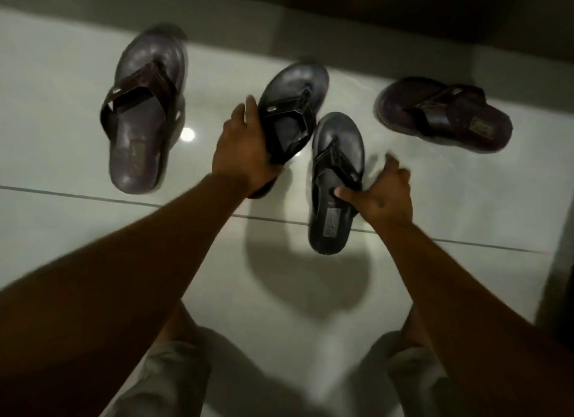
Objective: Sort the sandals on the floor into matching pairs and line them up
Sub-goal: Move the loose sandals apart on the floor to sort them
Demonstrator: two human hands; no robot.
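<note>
Two black thong sandals are in my hands above the pale floor tiles. My left hand [245, 149] grips the heel half of one black sandal [292, 106], its toe tilted up and to the right. My right hand [382, 196] holds the other black sandal [337, 180] by its right edge, thumb on the footbed, toe pointing away from me. A brown sandal [144, 112] lies on the floor at the left, toe away. A second brown sandal [444, 114] lies at the right, turned sideways with its toe to the left.
A dark wall base [341, 10] runs along the far side, and a dark vertical edge [559, 230] stands at the right. My knees in light shorts [174, 373] are at the bottom. A tile joint [93, 196] crosses the floor.
</note>
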